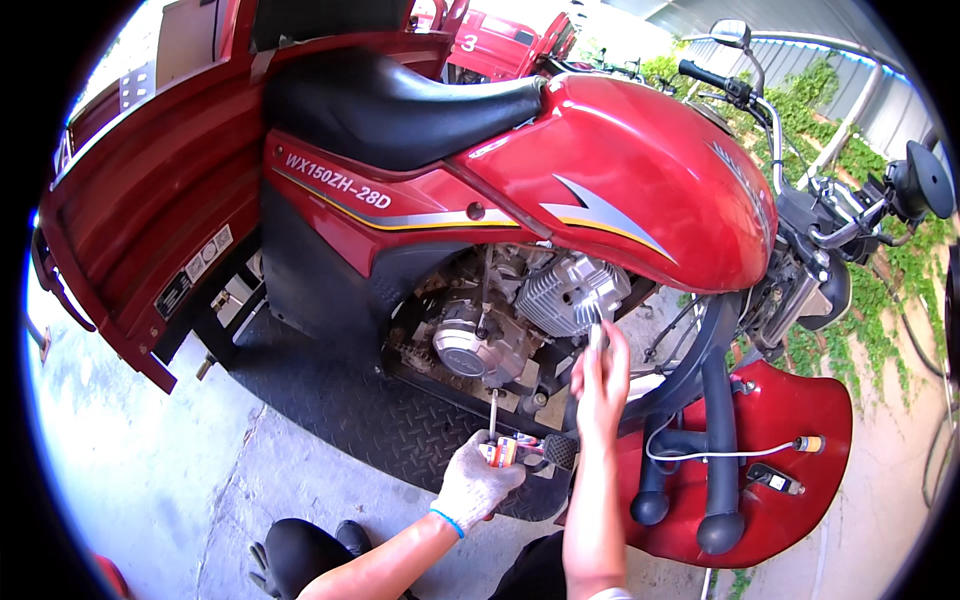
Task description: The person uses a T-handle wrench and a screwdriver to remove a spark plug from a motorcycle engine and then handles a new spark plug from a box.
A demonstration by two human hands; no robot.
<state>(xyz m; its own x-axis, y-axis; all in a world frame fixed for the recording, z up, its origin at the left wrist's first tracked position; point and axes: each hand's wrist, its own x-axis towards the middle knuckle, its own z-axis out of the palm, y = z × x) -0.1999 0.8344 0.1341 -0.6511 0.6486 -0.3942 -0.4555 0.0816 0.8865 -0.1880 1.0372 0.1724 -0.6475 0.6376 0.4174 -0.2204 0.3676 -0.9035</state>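
My left hand wears a whitish work glove and is closed around a small orange-and-white box. A slim metal rod rises from beside the box; whether the glove grips it too I cannot tell. Bare, my right hand reaches up to the finned engine cylinder. Its fingers pinch a small silvery metal part, mostly hidden by them. Left of that hand, the round silver engine cover sits low in the frame of the red cargo motor-tricycle.
A black tread-plate footboard runs below the engine, with a pedal at its right end. A white cable with a yellowish end and a small dark device lie on the red front fender. Handlebars stand upper right.
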